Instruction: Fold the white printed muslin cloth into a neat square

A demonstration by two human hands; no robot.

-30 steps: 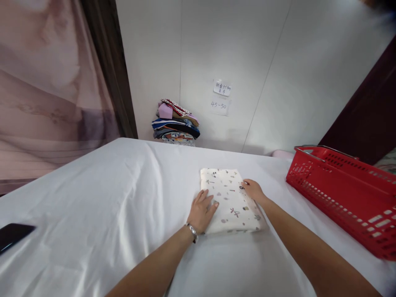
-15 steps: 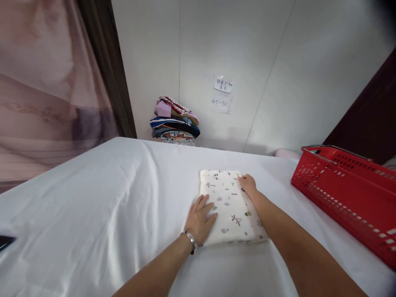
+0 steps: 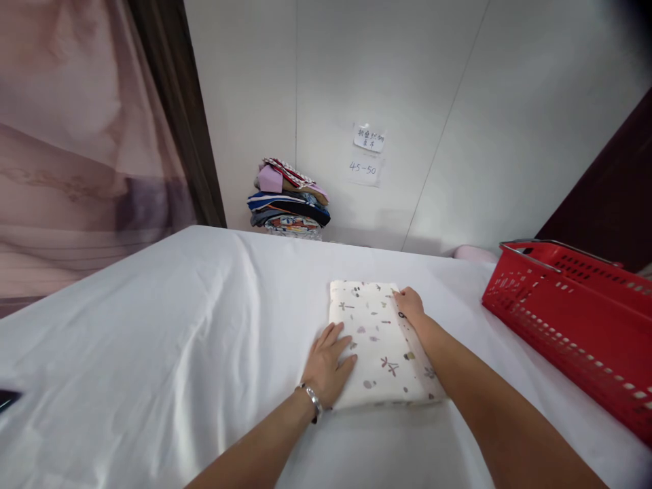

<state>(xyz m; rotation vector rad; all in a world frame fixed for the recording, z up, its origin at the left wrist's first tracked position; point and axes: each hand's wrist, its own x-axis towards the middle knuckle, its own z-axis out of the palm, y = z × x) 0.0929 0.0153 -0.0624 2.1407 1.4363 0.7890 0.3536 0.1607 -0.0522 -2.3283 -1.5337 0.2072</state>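
A folded cream cloth printed with small plants and shapes lies on the white-covered table in front of me. Flat on its left edge rests my left hand, fingers spread, a silver bracelet on the wrist. At the far right edge my right hand pinches the cloth between thumb and fingers. Part of the cloth's right side is hidden under my right forearm. The cloth is folded in several layers, and its near edge looks slightly raised.
A red plastic basket with a metal handle stands on the right. Folded fabrics are stacked by the back wall, below paper notes. A dark object lies at the left edge. A pink curtain hangs at left.
The cloth's right side and near right corner have shifted slightly outward to the right. Both hands stay in nearly the same places.
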